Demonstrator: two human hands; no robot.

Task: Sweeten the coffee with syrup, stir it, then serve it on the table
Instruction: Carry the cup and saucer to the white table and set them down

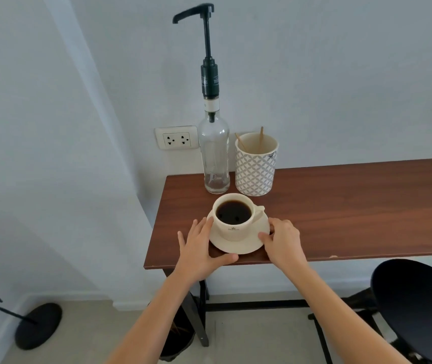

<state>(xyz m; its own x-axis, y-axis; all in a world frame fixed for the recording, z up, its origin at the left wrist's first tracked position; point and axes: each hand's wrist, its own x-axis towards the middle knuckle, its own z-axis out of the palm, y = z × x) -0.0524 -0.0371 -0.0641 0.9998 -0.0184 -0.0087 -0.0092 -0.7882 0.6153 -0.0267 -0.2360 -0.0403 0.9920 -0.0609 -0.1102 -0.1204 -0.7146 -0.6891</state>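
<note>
A cream cup [232, 229] full of black coffee stands on a cream saucer [238, 245] near the left front corner of the wooden table [354, 211]. My left hand [199, 245] lies spread flat on the table against the saucer's left rim, thumb along its front. My right hand [283, 240] pinches the saucer's right rim with thumb and fingers. Behind the cup stands a clear glass syrup bottle [215, 153] with a tall black pump, its spout pointing left. Beside it a patterned holder [255, 166] contains two wooden stir sticks [261, 136].
A wall socket [176, 137] sits behind the bottle. A black round stool [417, 306] stands at the lower right in front of the table. A black stand base [39, 325] rests on the floor at the left. A dark bin [178, 337] is under the table.
</note>
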